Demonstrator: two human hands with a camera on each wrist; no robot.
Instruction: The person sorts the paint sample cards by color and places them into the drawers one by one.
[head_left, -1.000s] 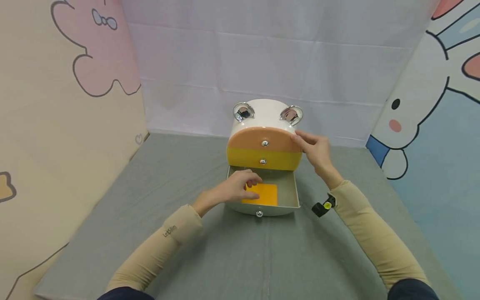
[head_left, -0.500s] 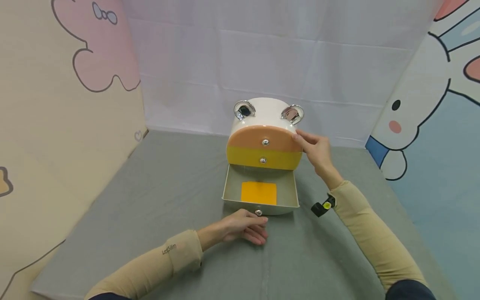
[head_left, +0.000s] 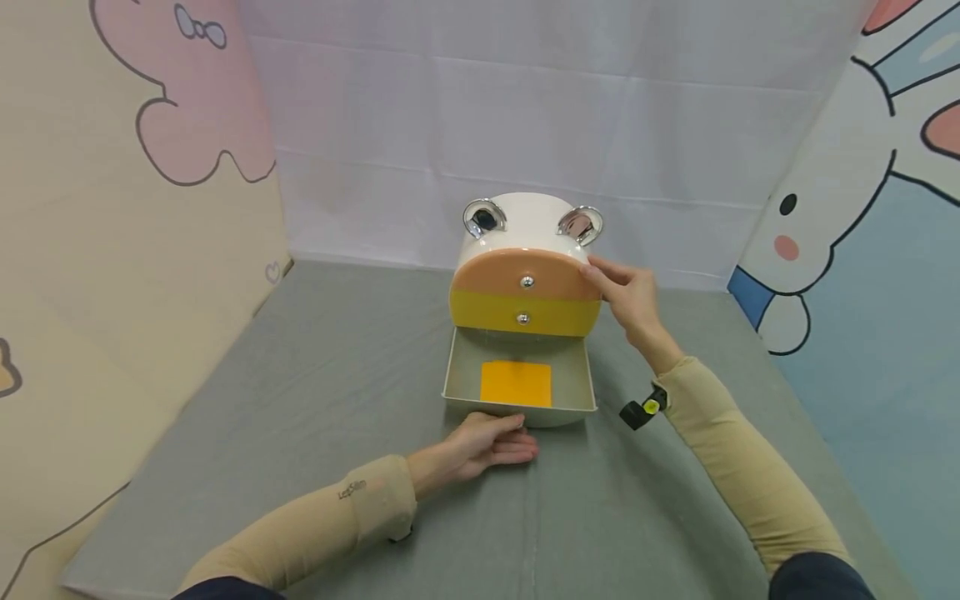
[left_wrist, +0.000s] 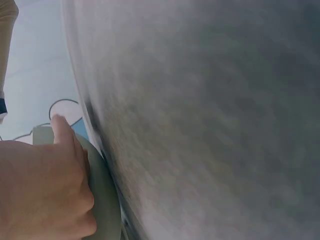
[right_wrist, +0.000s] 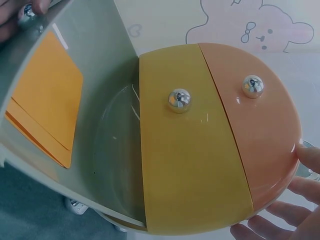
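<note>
A small drawer cabinet with a white rounded top stands on the table. Its orange top drawer and yellow middle drawer are closed; the grey-green bottom drawer is pulled out. Inside that drawer lies a flat orange square, layered in the right wrist view. My left hand is at the bottom drawer's front, thumb and fingers about its knob. My right hand braces the cabinet's right side, thumb at the orange front's edge, fairly straight fingers along the side.
Two silvery ear-like pieces stick up from the cabinet top. Grey cloth covers the table. A white curtain hangs behind, and printed cartoon panels flank both sides. A black strap hangs from the right wrist.
My left hand has come out from above the orange square, moved down toward me, then up to the bottom drawer's knob. The right hand keeps its place on the cabinet.
</note>
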